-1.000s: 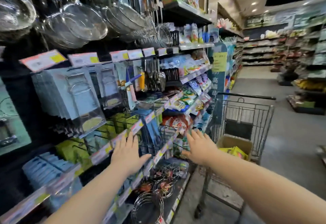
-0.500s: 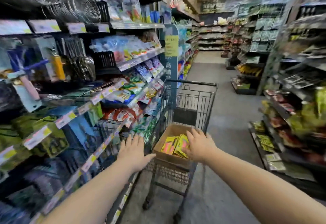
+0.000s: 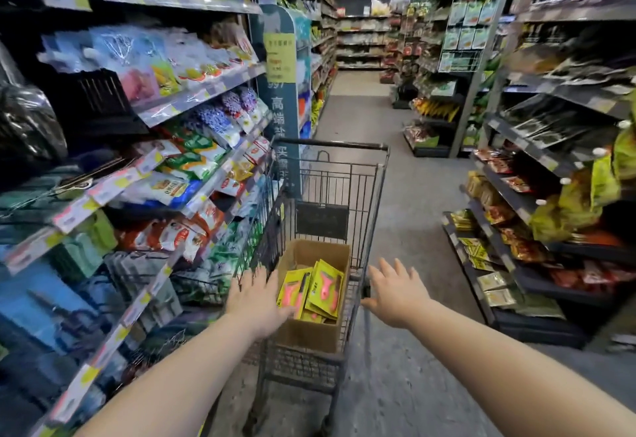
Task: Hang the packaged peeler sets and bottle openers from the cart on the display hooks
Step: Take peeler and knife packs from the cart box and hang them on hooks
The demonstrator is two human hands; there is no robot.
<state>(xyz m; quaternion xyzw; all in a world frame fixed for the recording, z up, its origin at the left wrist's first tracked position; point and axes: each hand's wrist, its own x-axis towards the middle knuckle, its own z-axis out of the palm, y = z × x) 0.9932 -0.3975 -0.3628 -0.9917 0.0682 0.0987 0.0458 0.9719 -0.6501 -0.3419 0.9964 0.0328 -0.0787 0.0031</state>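
Note:
A wire shopping cart (image 3: 330, 175) stands in the aisle just ahead of me. Inside it sits an open cardboard box (image 3: 309, 333) holding several yellow packages with pink tools (image 3: 318, 290). My left hand (image 3: 256, 302) reaches over the box's left edge, fingers spread, its thumb by the nearest package and holding nothing. My right hand (image 3: 395, 290) hovers with fingers spread at the cart's right rim, also empty. The display hooks are out of view.
Shelves of bagged goods (image 3: 179, 147) run along the left, close to the cart. More shelving (image 3: 550, 195) lines the right side. The grey aisle floor (image 3: 406, 175) stretches ahead between them.
My view has swung right, from the hook display to the cart and aisle. Both hands have moved toward the cart; the right hand went from over the box to the cart's right rim.

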